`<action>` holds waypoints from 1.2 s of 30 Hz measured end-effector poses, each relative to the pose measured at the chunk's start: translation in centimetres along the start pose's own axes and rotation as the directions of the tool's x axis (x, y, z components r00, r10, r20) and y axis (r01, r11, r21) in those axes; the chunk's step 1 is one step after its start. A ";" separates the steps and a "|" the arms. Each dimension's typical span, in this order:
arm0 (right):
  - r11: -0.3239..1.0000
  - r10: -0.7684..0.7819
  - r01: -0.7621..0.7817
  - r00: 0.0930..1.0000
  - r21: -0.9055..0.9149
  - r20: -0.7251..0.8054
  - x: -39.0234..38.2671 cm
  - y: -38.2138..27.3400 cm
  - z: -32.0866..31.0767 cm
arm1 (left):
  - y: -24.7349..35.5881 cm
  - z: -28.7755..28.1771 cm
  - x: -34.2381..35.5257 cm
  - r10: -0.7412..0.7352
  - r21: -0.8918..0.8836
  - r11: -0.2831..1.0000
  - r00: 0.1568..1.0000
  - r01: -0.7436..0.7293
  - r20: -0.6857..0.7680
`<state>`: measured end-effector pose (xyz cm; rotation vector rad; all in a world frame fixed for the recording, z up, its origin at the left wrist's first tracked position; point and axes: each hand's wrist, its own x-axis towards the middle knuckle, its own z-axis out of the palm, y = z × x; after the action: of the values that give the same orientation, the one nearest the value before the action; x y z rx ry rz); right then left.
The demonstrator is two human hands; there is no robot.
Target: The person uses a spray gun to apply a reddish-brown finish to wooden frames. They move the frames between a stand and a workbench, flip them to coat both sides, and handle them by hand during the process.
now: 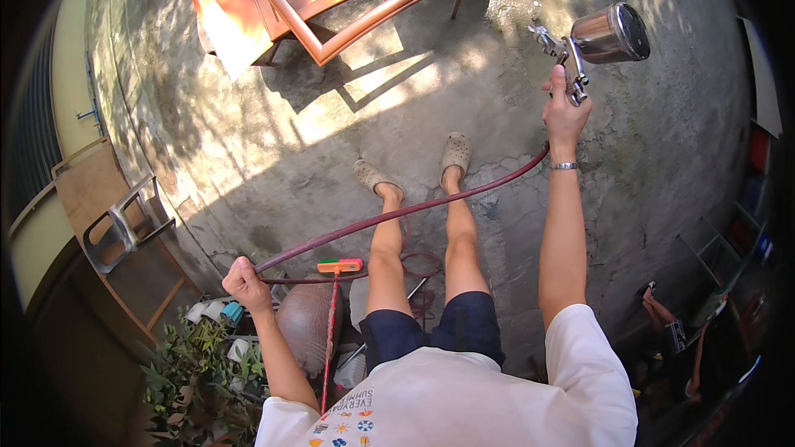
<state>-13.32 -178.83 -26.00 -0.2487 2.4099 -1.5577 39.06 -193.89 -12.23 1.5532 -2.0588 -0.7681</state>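
Note:
My right hand (567,116), raised at right, grips a silver spray gun (570,58) with a metal cup (607,32) on top. A dark red hose (389,218) runs from below the gun, across my legs, to my left hand (246,285) at lower left, whose fingers are closed around it. Beyond my feet stands orange-brown painted furniture (339,21), with a curved rail and a flat panel (224,8), partly in sunlight on the concrete, its upper part cut off by the frame.
An orange broom head (339,267) on a long handle, a large round jar (298,323) and potted plants (199,372) crowd the lower left. A grey frame (128,230) rests by a wooden board (83,178). At right edge, another person's legs (658,312) show near a metal rack (716,252).

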 end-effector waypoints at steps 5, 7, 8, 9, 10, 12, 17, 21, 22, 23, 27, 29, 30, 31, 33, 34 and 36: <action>0.999 0.049 -0.047 0.985 -0.021 0.163 -10.3 0.3 4.0 | -5.2 -6.1 0.4 -0.008 0.047 0.999 0.996 0.012 -0.091; 0.998 0.046 -0.038 0.976 -0.041 0.213 -13.8 -0.2 5.5 | -6.6 -8.1 1.0 0.016 0.100 0.995 0.995 -0.006 -0.099; 0.999 0.021 -0.010 0.972 -0.047 0.235 -15.4 -0.8 6.3 | -7.0 -8.9 1.3 0.013 0.113 0.994 0.995 -0.002 -0.102; 0.999 -0.004 0.017 0.966 -0.051 0.257 -17.0 -1.3 7.1 | -7.6 -9.7 1.5 0.011 0.125 0.992 0.994 0.002 -0.105; 0.998 -0.025 0.041 0.955 -0.048 0.294 -18.6 -1.3 7.7 | -8.3 -10.6 1.7 0.019 0.119 0.993 0.994 -0.006 -0.112; 0.995 -0.068 0.090 0.929 -0.042 0.363 -21.6 -1.0 8.7 | -9.3 -12.1 2.3 0.026 0.119 0.993 0.992 -0.011 -0.125; 0.994 -0.098 0.058 0.848 0.092 0.520 -26.9 -6.4 10.6 | -10.4 -14.2 4.4 0.093 0.140 0.987 0.989 -0.076 -0.119; 0.997 -0.059 0.028 0.856 0.067 0.513 -26.4 -7.7 10.8 | -9.9 -13.1 5.8 0.117 0.106 0.989 0.989 -0.106 -0.095; 0.997 -0.071 0.061 0.870 0.036 0.487 -25.0 -7.7 10.7 | -9.6 -12.7 5.9 0.130 0.092 0.988 0.988 -0.122 -0.080; 0.996 -0.082 0.090 0.884 0.005 0.460 -23.4 -7.6 10.6 | -9.1 -12.3 6.2 0.146 0.081 0.987 0.987 -0.140 -0.063; 0.999 -0.024 0.031 0.983 -0.037 0.179 -14.4 -4.3 9.2 | -5.3 -8.6 8.0 0.132 0.053 0.990 0.991 -0.131 -0.002; 0.998 0.035 -0.032 0.997 -0.046 0.066 -8.8 -3.7 8.1 | -4.7 -6.8 8.8 0.085 0.002 0.996 0.995 -0.085 0.050; 0.999 0.014 -0.013 1.000 -0.050 0.023 -6.3 -3.2 7.6 | -3.6 -6.0 8.6 0.096 -0.006 0.995 0.993 -0.096 0.063; 0.998 0.038 -0.039 0.999 -0.041 -0.020 -3.7 -2.9 7.3 | -2.4 -4.8 8.8 0.107 -0.011 0.994 0.990 -0.106 0.088; 0.997 0.058 -0.061 0.996 -0.042 -0.072 1.1 -3.4 6.3 | -0.7 -2.6 9.4 0.119 -0.029 0.993 0.986 -0.116 0.121; 0.997 0.028 -0.036 0.993 -0.072 -0.111 3.3 -3.9 5.9 | -0.3 -1.6 9.9 0.165 -0.033 0.986 0.976 -0.162 0.142; 0.989 -0.057 0.030 0.981 -0.147 -0.185 7.3 -4.4 4.8 | 0.4 -0.1 10.3 0.184 -0.040 0.983 0.968 -0.179 0.174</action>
<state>-18.79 -186.89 -24.75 -0.1897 2.6850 -1.4882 36.12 -203.73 -11.71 1.3013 -2.2727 -0.8844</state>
